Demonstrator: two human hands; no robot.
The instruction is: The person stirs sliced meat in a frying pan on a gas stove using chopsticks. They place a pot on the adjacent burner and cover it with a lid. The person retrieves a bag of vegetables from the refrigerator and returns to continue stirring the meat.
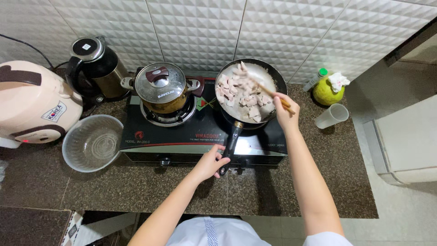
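Over the stove's front edge, left hand (210, 165) grips the pan handle (230, 146); right hand (286, 111) pinches chopsticks (268, 91).

Around the black two-burner stove (182, 132), the counter (282, 191) is dark speckled brown stone and the wall tiles (195, 27) behind it are white with a raised diamond pattern. On the stove, the black frying pan (251, 91) holds pale pink and white pieces (241, 95) stirred with light wooden chopsticks (271, 93), beside a brass-coloured pot (165, 91) with a glass lid and maroon knob. Left of the stove sit a clear bowl (92, 142), a black and steel kettle (93, 64) and a pink cooker (32, 102); to its right, a lime-green bottle (327, 91) and a translucent white cup (332, 116).
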